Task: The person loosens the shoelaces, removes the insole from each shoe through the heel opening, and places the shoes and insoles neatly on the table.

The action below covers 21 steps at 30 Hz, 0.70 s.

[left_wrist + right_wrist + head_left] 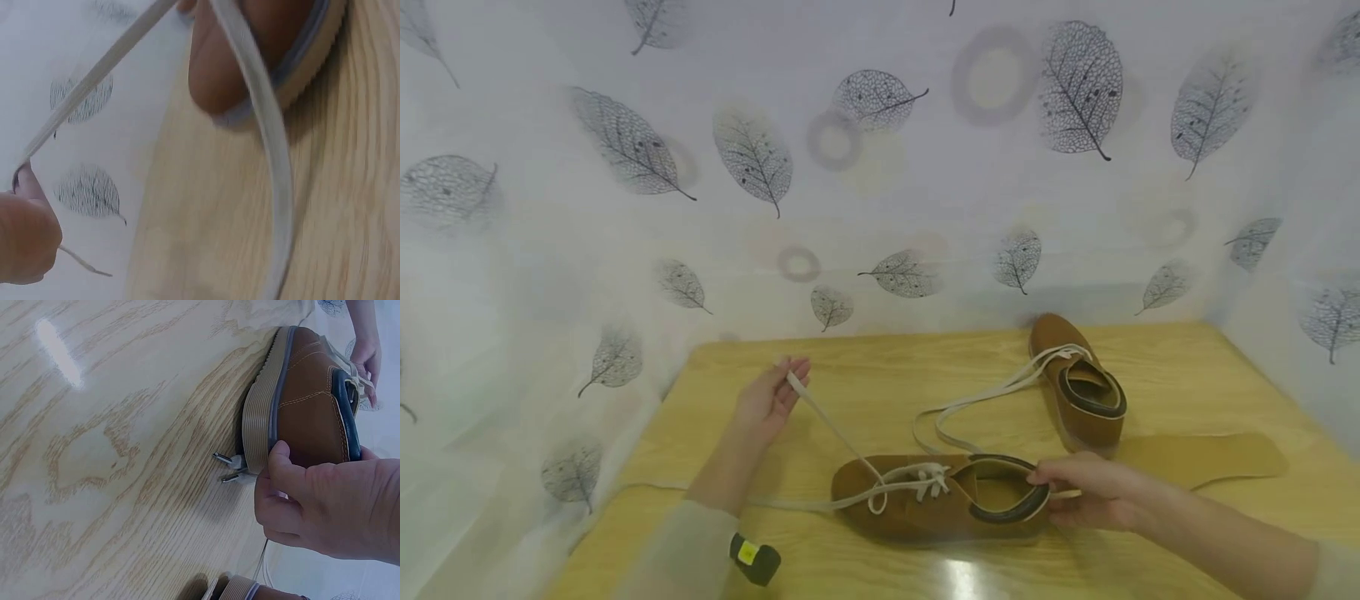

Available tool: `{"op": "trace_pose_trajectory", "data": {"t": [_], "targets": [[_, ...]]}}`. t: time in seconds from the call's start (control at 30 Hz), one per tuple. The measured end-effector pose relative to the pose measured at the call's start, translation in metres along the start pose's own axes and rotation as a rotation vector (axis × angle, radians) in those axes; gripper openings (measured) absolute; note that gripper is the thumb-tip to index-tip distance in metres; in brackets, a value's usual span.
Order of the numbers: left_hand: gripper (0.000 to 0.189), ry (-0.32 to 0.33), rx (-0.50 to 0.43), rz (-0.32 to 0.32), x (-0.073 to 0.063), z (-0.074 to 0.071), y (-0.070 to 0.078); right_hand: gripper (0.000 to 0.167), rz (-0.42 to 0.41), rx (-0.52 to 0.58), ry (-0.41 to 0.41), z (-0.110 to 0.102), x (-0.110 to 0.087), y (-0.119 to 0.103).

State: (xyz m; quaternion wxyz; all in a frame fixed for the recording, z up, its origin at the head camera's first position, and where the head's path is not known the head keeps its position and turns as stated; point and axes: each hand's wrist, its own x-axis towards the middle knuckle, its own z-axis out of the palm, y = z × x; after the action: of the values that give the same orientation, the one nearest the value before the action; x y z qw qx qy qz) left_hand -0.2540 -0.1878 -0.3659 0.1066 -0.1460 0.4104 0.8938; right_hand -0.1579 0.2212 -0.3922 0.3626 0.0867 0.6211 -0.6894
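A brown lace-up shoe (917, 521) lies on the table with its toe to the left. My left hand (769, 404) pinches one flat cream shoelace (829, 421), drawn taut up and left from the eyelets. In the left wrist view, a short loose end (87, 264) of that lace pokes out past the left hand (28, 234). The other strand (797, 505) trails left along the tabletop. My right hand (1093, 492) grips the shoe's heel, thumb and fingers round its back. Two metal-tipped lace ends (230, 460) show beside the sole in the right wrist view.
A second brown shoe (1051, 333) stands at the back right, its long laces (958, 402) spread toward the first shoe. A tan insole (1217, 457) lies to the right. Behind the wooden table (865, 375) hangs a leaf-printed white curtain (925, 192).
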Motion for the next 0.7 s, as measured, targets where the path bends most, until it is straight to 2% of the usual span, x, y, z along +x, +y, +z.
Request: {"op": "trace_pose_trajectory", "data": {"t": [0.13,0.2,0.27,0.33,0.37,0.47,0.53,0.57,0.63,0.7], "targets": [[0.053,0.033,-0.059,-0.012,-0.002,-0.027,0.017,0.008,-0.004,-0.009,0.023,0.002,0.002,0.001],[0.057,0.042,-0.096,-0.023,-0.004,-0.040,0.024,0.009,-0.009,-0.019,0.037,0.003,0.002,0.001],[0.058,0.068,-0.102,-0.002,-0.007,-0.051,0.030,0.008,-0.012,-0.025,0.047,0.004,0.002,0.002],[0.054,0.129,-0.090,0.068,-0.011,-0.060,0.035,0.008,-0.016,-0.029,0.048,0.004,0.002,0.001],[0.050,0.174,-0.077,0.125,-0.013,-0.064,0.036,0.008,-0.017,-0.031,0.045,0.004,0.002,0.001],[0.026,0.340,-0.052,0.295,-0.019,-0.076,0.040,0.008,-0.019,-0.031,0.039,0.005,0.001,0.001],[0.011,0.435,-0.072,0.386,-0.022,-0.084,0.043,0.008,-0.016,-0.029,0.044,0.005,0.001,0.000],[0.009,0.471,-0.075,0.416,-0.023,-0.088,0.044,0.008,-0.015,-0.028,0.049,0.005,0.000,0.000],[0.012,0.527,-0.097,0.428,-0.025,-0.097,0.048,0.007,-0.010,-0.025,0.059,0.005,0.000,-0.001],[0.015,0.559,-0.088,0.399,-0.027,-0.108,0.050,0.007,-0.005,-0.025,0.068,0.005,0.000,-0.001]]}}
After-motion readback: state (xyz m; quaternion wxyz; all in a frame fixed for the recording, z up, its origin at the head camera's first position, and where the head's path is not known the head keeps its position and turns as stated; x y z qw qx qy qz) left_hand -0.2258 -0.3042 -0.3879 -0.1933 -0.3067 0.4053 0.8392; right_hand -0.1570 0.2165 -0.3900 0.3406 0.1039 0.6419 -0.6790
